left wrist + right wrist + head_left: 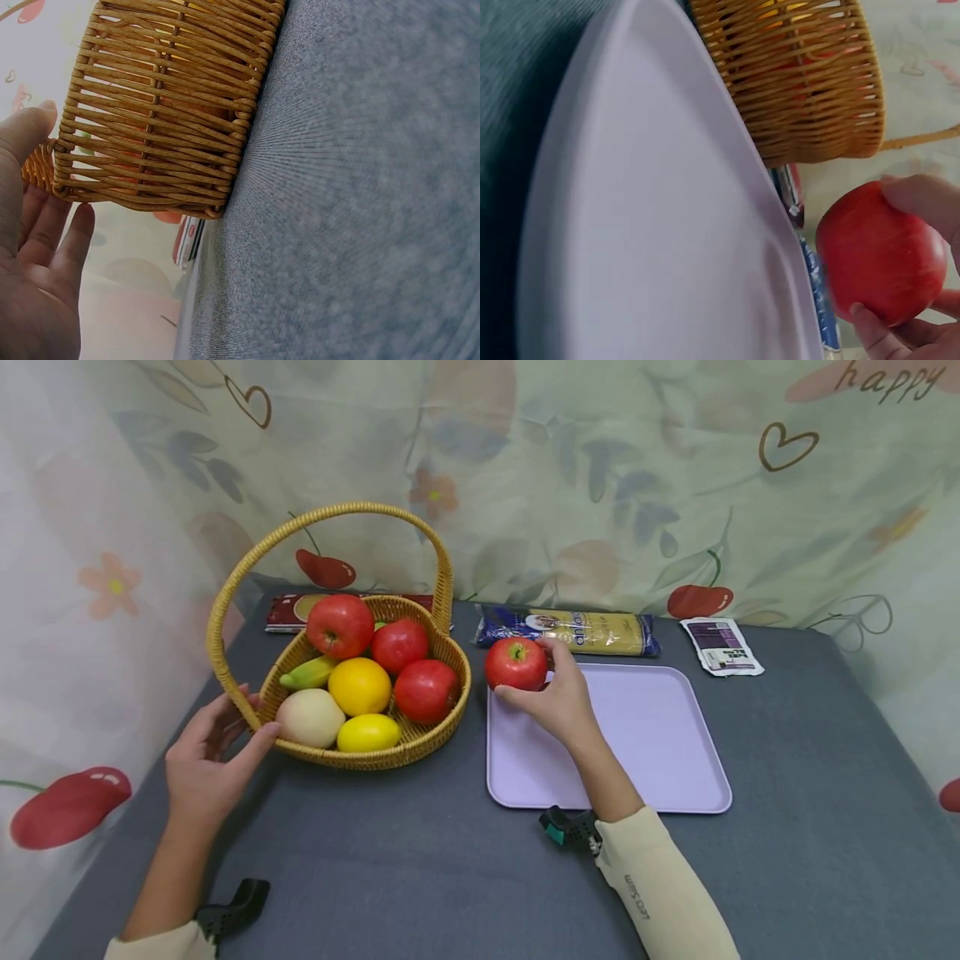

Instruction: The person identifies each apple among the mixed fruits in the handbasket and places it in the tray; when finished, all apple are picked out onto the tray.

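My right hand (558,697) holds a red apple (516,664) between thumb and fingers, above the far left corner of the lilac tray (637,735). In the right wrist view the apple (881,255) hangs clear of the tray surface. On the left, my left hand (213,752) grips the wicker basket (375,758) where its handle meets the rim, thumb in front and fingers behind. Inside the basket lie three red apples (341,627), an orange (360,687), a lemon (369,733), a pale round fruit (311,718) and a partly hidden banana (309,673).
Behind the tray lies a blue and yellow pasta packet (592,631). A small white and purple pouch (722,646) sits to its right. A dark red package (283,613) shows partly behind the basket. Patterned curtains (525,485) border the grey table (420,868) at the back and sides.
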### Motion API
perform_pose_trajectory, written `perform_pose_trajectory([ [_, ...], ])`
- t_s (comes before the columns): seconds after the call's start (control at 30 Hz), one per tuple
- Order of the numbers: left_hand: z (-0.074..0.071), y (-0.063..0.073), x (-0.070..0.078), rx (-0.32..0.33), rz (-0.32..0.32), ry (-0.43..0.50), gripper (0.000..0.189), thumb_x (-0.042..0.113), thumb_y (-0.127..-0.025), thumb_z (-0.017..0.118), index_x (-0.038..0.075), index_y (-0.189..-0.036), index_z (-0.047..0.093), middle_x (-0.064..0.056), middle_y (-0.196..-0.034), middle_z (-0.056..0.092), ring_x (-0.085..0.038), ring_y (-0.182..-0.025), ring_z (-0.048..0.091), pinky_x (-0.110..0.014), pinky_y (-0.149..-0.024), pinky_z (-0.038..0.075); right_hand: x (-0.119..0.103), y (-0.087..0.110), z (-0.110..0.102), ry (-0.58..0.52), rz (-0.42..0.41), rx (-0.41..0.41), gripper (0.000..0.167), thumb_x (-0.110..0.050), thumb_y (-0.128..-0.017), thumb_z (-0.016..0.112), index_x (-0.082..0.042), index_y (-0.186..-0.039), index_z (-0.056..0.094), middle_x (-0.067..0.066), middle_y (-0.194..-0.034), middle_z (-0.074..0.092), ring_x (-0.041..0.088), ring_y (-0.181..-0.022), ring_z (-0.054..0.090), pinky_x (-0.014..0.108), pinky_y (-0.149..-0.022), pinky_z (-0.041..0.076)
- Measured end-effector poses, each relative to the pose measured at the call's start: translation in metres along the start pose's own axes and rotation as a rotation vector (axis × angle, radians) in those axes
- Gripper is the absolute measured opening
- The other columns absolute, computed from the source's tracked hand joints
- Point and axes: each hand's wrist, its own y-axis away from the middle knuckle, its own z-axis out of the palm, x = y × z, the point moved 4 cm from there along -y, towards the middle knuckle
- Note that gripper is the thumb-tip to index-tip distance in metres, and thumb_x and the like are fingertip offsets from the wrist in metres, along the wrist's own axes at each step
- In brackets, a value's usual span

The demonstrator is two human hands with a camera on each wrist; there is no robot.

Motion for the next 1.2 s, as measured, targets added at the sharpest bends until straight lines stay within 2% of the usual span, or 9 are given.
perform_pose_trajectory([
  [0.3, 0.000, 0.000, 0.001, -0.011, 0.004, -0.008, 0.062, -0.021, -0.074, 0.077, 0.000, -0.131, 0.064, -0.025, -0.116, 0.066, -0.019, -0.107, 0.067, -0.020, -0.093, 0.052, 0.012, -0.001, 0.003, 0.052, 0.067, -0.055, 0.081, -0.021, -0.074, 0.090, -0.005, -0.138, 0.043, 0.015, -0.132, 0.052, 0.031, -0.119, 0.050, 0.048, -0.098, 0.051],
  [0.5, 0.000, 0.000, -0.001, -0.016, -0.003, -0.024, 0.062, -0.020, -0.075, 0.076, 0.001, -0.132, 0.064, -0.024, -0.117, 0.066, -0.019, -0.108, 0.067, -0.020, -0.093, 0.052, 0.017, -0.002, 0.004, 0.038, 0.092, -0.070, 0.082, -0.019, -0.074, 0.091, -0.005, -0.138, 0.042, 0.016, -0.133, 0.051, 0.032, -0.119, 0.050, 0.048, -0.099, 0.050],
  [0.87, -0.001, 0.000, 0.003, -0.008, -0.003, -0.016, 0.063, -0.021, -0.073, 0.077, -0.001, -0.131, 0.064, -0.025, -0.117, 0.066, -0.017, -0.108, 0.067, -0.019, -0.093, 0.051, 0.018, -0.005, 0.008, 0.022, 0.035, -0.079, 0.087, -0.012, -0.076, 0.088, 0.000, -0.147, 0.039, 0.021, -0.142, 0.046, 0.038, -0.122, 0.051, 0.048, -0.104, 0.047],
  [1.2, 0.000, 0.000, -0.001, -0.002, -0.002, -0.035, 0.062, -0.021, -0.073, 0.078, -0.003, -0.131, 0.063, -0.024, -0.117, 0.066, -0.014, -0.108, 0.066, -0.017, -0.092, 0.051, 0.019, -0.006, 0.008, 0.015, 0.035, -0.070, 0.088, -0.011, -0.077, 0.087, -0.001, -0.150, 0.037, 0.021, -0.145, 0.044, 0.039, -0.122, 0.052, 0.048, -0.104, 0.047],
])
